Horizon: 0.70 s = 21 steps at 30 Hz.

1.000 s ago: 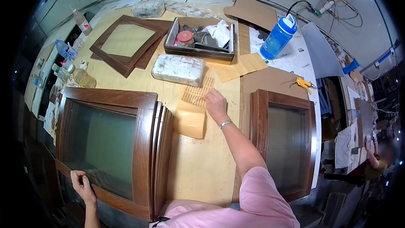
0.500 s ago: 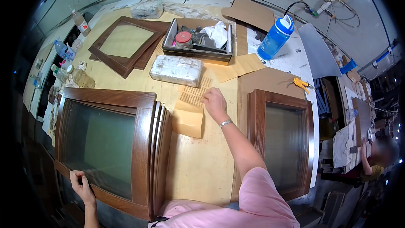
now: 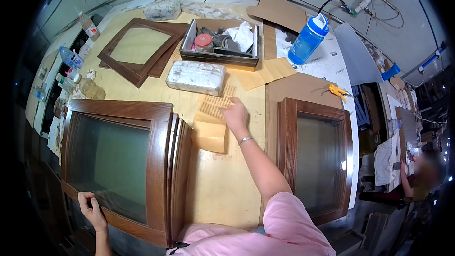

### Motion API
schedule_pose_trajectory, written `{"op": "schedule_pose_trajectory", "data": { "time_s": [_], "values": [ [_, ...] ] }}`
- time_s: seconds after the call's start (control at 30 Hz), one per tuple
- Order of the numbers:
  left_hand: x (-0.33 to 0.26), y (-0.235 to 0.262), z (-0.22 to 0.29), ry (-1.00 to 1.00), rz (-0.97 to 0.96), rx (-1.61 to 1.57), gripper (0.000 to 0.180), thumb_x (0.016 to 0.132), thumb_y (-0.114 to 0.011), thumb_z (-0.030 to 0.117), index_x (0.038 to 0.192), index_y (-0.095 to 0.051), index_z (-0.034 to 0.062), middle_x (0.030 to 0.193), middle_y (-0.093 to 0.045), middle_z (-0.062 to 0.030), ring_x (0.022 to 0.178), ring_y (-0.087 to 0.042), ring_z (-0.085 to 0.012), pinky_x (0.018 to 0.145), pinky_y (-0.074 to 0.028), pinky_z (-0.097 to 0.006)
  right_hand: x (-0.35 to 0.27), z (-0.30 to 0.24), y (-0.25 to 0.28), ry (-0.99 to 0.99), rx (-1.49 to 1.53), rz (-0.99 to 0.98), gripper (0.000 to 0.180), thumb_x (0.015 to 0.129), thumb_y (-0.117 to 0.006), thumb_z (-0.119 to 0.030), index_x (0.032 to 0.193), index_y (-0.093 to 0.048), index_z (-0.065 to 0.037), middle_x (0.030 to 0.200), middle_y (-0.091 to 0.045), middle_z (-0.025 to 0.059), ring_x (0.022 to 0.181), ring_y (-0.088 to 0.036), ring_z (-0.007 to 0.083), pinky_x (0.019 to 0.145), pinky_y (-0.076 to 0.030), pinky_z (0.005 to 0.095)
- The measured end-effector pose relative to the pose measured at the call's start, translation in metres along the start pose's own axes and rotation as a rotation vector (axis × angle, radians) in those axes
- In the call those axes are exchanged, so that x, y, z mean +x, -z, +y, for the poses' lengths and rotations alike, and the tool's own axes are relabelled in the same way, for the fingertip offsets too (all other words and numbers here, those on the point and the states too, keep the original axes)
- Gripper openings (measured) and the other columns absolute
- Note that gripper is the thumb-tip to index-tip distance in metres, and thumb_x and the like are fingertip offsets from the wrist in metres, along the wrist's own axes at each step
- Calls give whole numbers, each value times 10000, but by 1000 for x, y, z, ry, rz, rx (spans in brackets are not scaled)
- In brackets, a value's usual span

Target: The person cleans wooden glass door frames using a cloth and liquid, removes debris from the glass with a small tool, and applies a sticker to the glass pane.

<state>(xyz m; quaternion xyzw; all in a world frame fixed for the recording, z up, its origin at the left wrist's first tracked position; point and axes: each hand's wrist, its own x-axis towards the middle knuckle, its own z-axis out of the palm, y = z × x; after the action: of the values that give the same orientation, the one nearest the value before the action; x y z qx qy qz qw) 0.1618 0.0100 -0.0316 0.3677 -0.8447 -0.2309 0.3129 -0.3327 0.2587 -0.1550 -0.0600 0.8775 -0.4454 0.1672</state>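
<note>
My right hand [image 3: 236,117] is at the right edge of a yellowish sheet of small printed labels [image 3: 215,103], fingertips pinched together on it. What lies between those fingertips is too small to make out. The sheet's near end, a plain amber flap [image 3: 209,136], curls up off the board. On the left stands a stack of dark brown wooden frames with glass panes [image 3: 160,175]. My left hand [image 3: 93,212] is closed, its fingers curled over the lower rail of the top frame; whatever it may hold is hidden.
Another glazed wooden frame stack [image 3: 286,147] stands right. Beyond the sheet are a white wrapped block [image 3: 196,77], an open box of odds and ends [image 3: 220,60] and flat frames [image 3: 137,73]. A blue bottle [image 3: 308,40] and yellow-handled pliers [image 3: 337,92] lie farther right. Another person [image 3: 419,180] works far right.
My right hand has moved slightly left, farther onto the label sheet. The left hand stays on the frame rail. The view has shifted a little.
</note>
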Motion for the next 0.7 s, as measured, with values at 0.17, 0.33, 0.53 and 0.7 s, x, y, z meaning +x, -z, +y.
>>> {"op": "schedule_pose_trajectory", "data": {
  "time_s": [0.17,0.33,0.53,0.7],
  "values": [
    [1,0,-1,-17,-3,13,105,854,-465,-89,879,-457,13,883,-436,-44,832,-434,-152,816,-368,-251,10,21,-14,185,-248,211,596,754,-746,-141,1317,-591,-23,983,-703,150,894,-690,325,840,-553,408],
    [0,-1,0,-5,5,-8,100,854,-467,-87,877,-463,10,881,-437,-46,824,-436,-158,812,-372,-254,13,24,-3,99,318,46,581,750,-726,-13,1315,-587,-10,899,-675,102,773,-659,207,715,-547,317],
    [0,-1,-3,-49,15,0,90,854,-473,-78,881,-473,8,881,-445,-49,822,-443,-157,794,-372,-255,17,36,-10,15,681,-167,497,738,-711,93,1220,-645,-10,758,-612,-2,667,-589,86,587,-491,239],
    [0,-1,-3,-2,7,-12,74,857,-482,-66,881,-476,4,881,-451,-56,831,-451,-166,816,-379,-262,25,51,-29,176,540,-108,401,723,-716,93,1103,-710,-34,687,-560,-31,643,-578,63,555,-474,240]
  ]
}}
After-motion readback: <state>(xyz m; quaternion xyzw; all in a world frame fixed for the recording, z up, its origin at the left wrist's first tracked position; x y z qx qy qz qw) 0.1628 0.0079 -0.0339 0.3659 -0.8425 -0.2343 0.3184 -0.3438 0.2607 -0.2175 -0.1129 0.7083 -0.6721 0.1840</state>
